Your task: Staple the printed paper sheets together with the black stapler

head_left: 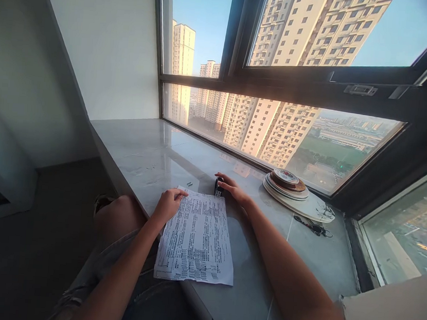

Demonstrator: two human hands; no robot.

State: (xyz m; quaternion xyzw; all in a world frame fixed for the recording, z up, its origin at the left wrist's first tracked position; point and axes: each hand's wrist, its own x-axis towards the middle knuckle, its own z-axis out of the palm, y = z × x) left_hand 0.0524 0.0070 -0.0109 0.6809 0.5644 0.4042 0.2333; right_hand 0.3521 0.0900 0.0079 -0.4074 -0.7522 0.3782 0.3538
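A sheet of paper (198, 242) covered in printed lines lies on the grey stone sill, with its near edge reaching over the sill's edge. My left hand (169, 204) is at the sheet's far left corner, fingers curled and index finger stretched along the edge; it appears to grip the corner. At the far right corner, my right hand (233, 189) has its fingers around a small black stapler (218, 186), which stands on end against the paper's far edge. The hand partly hides it. Just beyond the sheet lie small grey strips (189, 184), perhaps staples.
To the right, a stack of round plates or discs (287, 183) sits on a white oval board (317, 209). Keys (314, 228) lie beside it. A dark-framed window (240, 91) borders the sill (134, 144) at the back. My knee (121, 217) is below its left edge.
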